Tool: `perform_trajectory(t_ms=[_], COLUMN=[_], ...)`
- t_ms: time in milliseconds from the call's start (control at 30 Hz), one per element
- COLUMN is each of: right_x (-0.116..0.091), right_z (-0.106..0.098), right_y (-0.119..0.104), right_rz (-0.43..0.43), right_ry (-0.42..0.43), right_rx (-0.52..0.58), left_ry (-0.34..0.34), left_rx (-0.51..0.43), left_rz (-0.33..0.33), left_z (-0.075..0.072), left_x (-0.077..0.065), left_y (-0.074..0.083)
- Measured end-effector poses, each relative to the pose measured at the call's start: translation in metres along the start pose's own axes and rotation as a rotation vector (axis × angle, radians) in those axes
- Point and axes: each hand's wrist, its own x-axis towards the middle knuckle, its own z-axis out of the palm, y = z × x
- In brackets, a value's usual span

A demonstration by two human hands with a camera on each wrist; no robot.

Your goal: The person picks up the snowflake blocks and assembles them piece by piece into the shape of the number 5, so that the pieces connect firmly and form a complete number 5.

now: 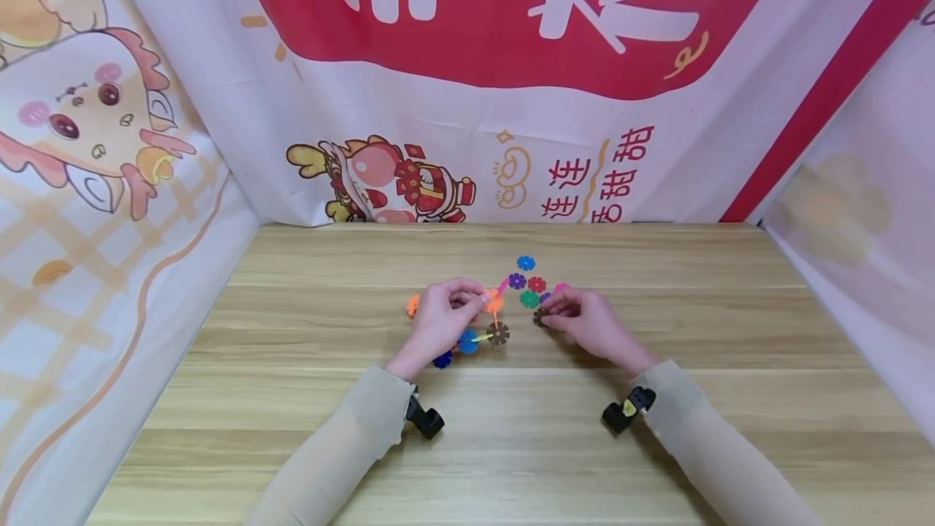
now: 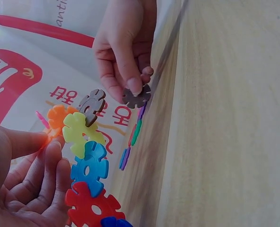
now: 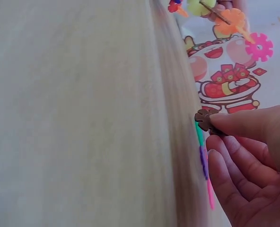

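My left hand point(image 1: 442, 316) pinches an orange snowflake disc point(image 2: 58, 116) between thumb and fingers. That disc belongs to a linked chain held above the table, with a pink disc point(image 3: 259, 47), a brown disc point(image 1: 498, 334), a yellow one point(image 2: 76, 135), a light blue one point(image 2: 89, 169), a red one point(image 2: 91, 205) and a dark blue one point(image 1: 442, 360). To the right, my right hand point(image 1: 592, 321) pinches a separate brown snowflake disc point(image 3: 205, 120) by its edge, apart from the chain. Part of the chain is hidden behind the left hand in the head view.
Loose discs lie on the wooden table point(image 1: 511, 445) between and beyond the hands: blue point(image 1: 526, 263), purple point(image 1: 517, 281), red point(image 1: 536, 284), green point(image 1: 529, 299) and pink point(image 1: 562, 288), among others. A printed cloth point(image 1: 438, 104) hangs along the table's back edge, with more cloth at both sides.
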Motion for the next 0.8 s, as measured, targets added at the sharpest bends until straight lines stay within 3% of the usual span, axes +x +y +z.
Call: perform_trajectory(t_ms=[800], right_x=[0.018], right_z=[-0.001], right_y=[-0.049], right_rz=[0.030], right_ry=[0.149], right_rx=[0.285], left_ry=[-0.001], left_rx=[-0.009], left_rz=[0.012], left_z=[0.000], left_x=[0.001], left_y=[0.000])
